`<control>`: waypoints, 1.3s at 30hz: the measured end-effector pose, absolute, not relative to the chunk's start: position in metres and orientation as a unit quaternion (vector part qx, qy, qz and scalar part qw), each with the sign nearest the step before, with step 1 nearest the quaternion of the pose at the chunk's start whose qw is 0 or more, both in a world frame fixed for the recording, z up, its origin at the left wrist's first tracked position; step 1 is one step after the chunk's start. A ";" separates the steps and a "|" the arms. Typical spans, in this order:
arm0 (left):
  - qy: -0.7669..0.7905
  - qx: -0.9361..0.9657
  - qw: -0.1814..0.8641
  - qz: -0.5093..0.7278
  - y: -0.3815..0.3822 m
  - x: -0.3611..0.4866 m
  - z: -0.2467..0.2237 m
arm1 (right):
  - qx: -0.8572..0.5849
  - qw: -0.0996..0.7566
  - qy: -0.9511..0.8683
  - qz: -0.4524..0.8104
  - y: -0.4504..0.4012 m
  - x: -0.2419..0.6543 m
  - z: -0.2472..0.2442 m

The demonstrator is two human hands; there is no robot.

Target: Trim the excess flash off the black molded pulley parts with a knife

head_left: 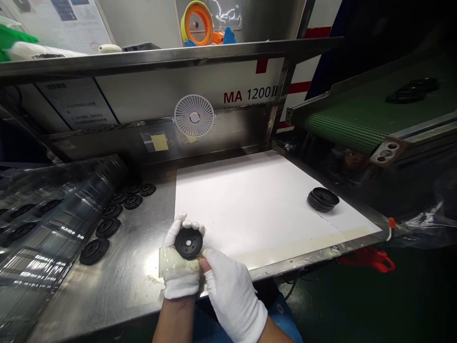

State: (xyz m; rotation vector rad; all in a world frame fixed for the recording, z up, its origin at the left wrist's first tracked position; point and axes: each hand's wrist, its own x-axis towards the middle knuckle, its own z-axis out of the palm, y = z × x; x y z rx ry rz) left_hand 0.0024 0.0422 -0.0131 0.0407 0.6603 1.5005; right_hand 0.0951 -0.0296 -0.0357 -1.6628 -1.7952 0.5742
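My left hand [180, 267], in a white glove with clear tape round its palm, is closed round a round black plastic wheel [188, 242]. The wheel is tilted toward me, with a light centre hole and small holes round it. My right hand [230, 290], also gloved in white, is closed in a pinch close to the wheel's lower right edge. A bare thumb tip shows there; what its fingers hold, if anything, is hidden. Beneath both hands lie the steel bench [135, 271] and a white sheet [232, 205].
Stacked black wheels [108, 227] stand at left beside clear plastic trays [53, 243]. More wheels [322, 199] rest on the sheet's right side. A green conveyor [353, 119] carries black parts at right. A small fan [194, 116] and a shelf [153, 57] are behind; red-handled tool [371, 258] below.
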 end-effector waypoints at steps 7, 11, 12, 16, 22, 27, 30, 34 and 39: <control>0.282 0.018 0.683 0.674 0.042 0.004 -0.015 | -0.638 0.323 -0.674 0.186 -0.025 0.098 -0.031; 0.295 0.039 0.653 0.697 0.042 0.007 -0.016 | -0.643 0.301 -0.684 0.170 -0.028 0.091 -0.032; 0.298 0.051 0.642 0.705 0.041 0.008 -0.015 | -0.641 0.300 -0.686 0.170 -0.029 0.090 -0.032; 0.321 0.092 0.668 0.665 0.036 0.003 -0.009 | -0.628 0.301 -0.699 0.164 -0.028 0.092 -0.032; 0.307 0.084 0.717 0.621 0.036 -0.003 -0.006 | -0.641 0.305 -0.685 0.162 -0.024 0.103 -0.034; 0.340 0.109 0.661 0.660 0.036 0.004 -0.012 | -0.644 0.305 -0.680 0.174 -0.026 0.102 -0.035; 0.342 0.167 0.628 0.679 0.036 0.005 -0.017 | -0.634 0.317 -0.678 0.195 -0.028 0.097 -0.034; 0.353 0.152 0.623 0.681 0.038 0.005 -0.017 | -0.632 0.311 -0.682 0.200 -0.030 0.091 -0.031; 0.338 0.134 0.684 0.632 0.033 -0.001 -0.009 | -0.629 0.297 -0.693 0.187 -0.029 0.094 -0.030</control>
